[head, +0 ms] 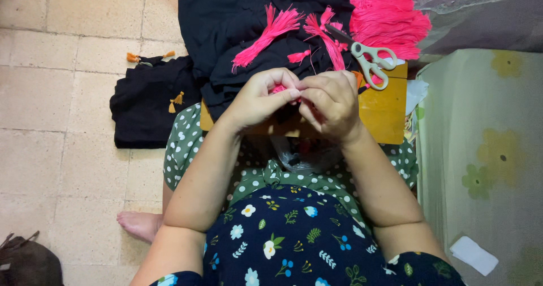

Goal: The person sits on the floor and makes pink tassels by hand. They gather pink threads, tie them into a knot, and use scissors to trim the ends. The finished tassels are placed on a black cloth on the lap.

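Observation:
My left hand [261,96] and my right hand [332,102] meet over a wooden board [384,113] on my lap. Between their fingertips they pinch a small pink tassel [279,89], mostly hidden by the fingers. Black cloth [226,20] lies across the board's far side, with several pink tassels [271,31] on it. A thick bundle of pink thread [387,20] lies at the cloth's right. Scissors [370,60] with pale handles rest on the board just beyond my right hand.
A folded black cloth [144,102] with small orange tassels [176,100] lies on the tiled floor to the left. A pale flowered surface [486,150] rises on the right with a white paper scrap [474,255]. My bare foot [138,224] rests below left; a dark bag [28,263] sits in the corner.

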